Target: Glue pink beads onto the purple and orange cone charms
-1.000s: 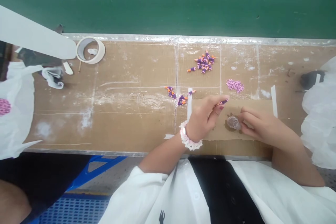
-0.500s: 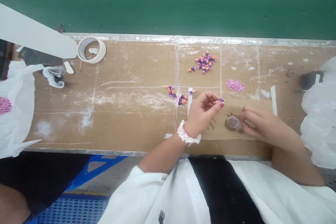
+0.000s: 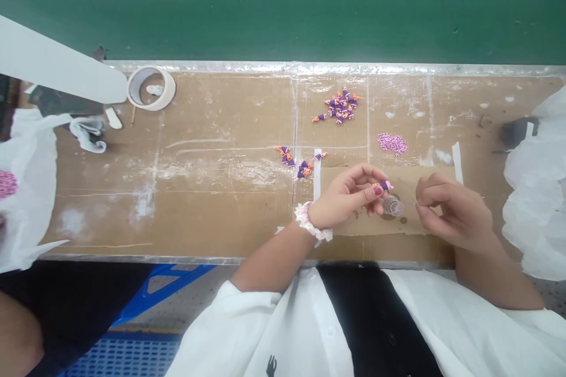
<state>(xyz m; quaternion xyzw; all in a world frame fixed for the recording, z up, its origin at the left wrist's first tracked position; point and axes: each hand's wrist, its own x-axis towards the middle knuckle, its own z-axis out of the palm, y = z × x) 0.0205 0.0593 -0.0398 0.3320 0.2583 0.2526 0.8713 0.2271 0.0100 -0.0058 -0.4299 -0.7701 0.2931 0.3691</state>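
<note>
Between the thumb and fingers of my left hand (image 3: 354,191) is a small purple, pink and orange figurine (image 3: 385,185), lying sideways. My right hand (image 3: 453,209) is pinched closed to the right of it, with a tiny tip showing at the fingertips; what it holds is too small to name. A small clear cup (image 3: 392,206) rests between the hands on a taped-down brown sheet (image 3: 407,225), with dark wet spots around it. Beyond the hands lies a pile of small pink-purple pieces (image 3: 392,144).
Similar figurines lie in a far pile (image 3: 340,107) and in small groups (image 3: 285,156) left of my hands. A masking tape roll (image 3: 165,91) is at the far left. White plastic bags (image 3: 533,206) bulge at the right edge. Another person's leg (image 3: 17,330) shows lower left.
My right hand has moved away from the clear cup to the right and pinches at the fingertips. My left hand has shifted right and slightly nearer with the figurine, now turned.
</note>
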